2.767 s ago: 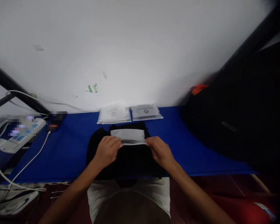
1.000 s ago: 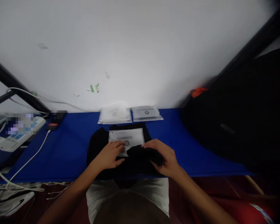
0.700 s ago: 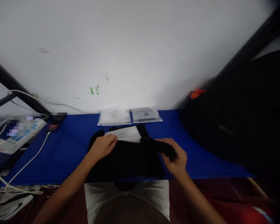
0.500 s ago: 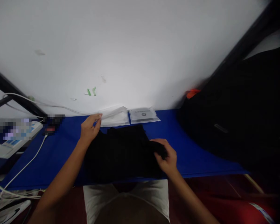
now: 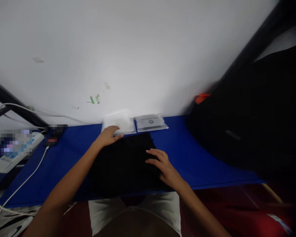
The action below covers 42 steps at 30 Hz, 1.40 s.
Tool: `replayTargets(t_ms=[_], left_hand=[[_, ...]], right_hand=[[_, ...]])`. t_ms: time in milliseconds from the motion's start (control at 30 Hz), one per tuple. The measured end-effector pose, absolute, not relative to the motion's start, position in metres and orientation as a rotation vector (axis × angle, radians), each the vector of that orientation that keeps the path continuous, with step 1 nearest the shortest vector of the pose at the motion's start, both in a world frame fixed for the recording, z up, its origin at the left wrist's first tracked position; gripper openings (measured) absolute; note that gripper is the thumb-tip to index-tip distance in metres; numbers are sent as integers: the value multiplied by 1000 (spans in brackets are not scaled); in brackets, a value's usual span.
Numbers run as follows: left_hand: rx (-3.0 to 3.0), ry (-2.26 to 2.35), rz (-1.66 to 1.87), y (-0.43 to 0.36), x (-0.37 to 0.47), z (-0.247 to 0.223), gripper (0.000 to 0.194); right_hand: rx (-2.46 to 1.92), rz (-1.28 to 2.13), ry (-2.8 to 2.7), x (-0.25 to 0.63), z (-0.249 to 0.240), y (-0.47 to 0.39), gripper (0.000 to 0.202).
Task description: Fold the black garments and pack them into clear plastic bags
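Note:
A black garment [image 5: 128, 168] lies folded on the blue cloth surface in front of me; its dark folds are hard to make out. My left hand [image 5: 109, 136] is at its far left edge, fingers apart, close to a stack of clear plastic bags [image 5: 124, 121]. Over the garment's right side is my right hand [image 5: 164, 164], fingers spread and holding nothing. Right of the stack, against the wall, sits a packet with dark print and a round logo [image 5: 151, 122].
A white power strip [image 5: 17, 154] with cables stands at the left, near a dark device [image 5: 55, 135] with a white cord. On the right a large black bag [image 5: 249, 125] bulges over the blue cloth [image 5: 177, 144]. Behind is a white wall [image 5: 148, 59].
My right hand has let go of the garment's bunched right edge, which now lies folded inward. My left hand has moved right, from the bags' left side to the garment's far edge.

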State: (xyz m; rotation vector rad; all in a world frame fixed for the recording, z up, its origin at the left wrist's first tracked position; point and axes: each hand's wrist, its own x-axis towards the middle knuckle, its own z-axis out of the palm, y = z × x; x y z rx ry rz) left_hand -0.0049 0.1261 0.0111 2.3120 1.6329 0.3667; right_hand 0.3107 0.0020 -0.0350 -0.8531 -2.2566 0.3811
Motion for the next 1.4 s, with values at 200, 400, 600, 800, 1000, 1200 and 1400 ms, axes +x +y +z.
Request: replayTargets(t_ms=[200, 400, 600, 800, 1000, 1200, 1400], left_hand=[[2165, 757, 549, 41, 65, 6, 109], [2124, 886, 714, 25, 63, 3, 88], [2274, 1158, 792, 7, 14, 3, 72], [2424, 1335, 539, -8, -7, -13, 71], [2304, 1411, 688, -3, -2, -6, 9], [2147, 1743, 893, -11, -45, -7, 19], [2069, 2333, 470, -29, -80, -18, 45]], right_hand=[[-677, 373, -2365, 291, -22, 13, 63], [-668, 364, -2359, 287, -24, 19, 71], [-675, 279, -2337, 317, -27, 29, 64], [-805, 203, -2506, 332, -35, 30, 58], [-838, 181, -2546, 331, -35, 30, 58], [-880, 209, -2490, 335, -41, 35, 58], [-855, 378, -2456, 337, -47, 40, 63]])
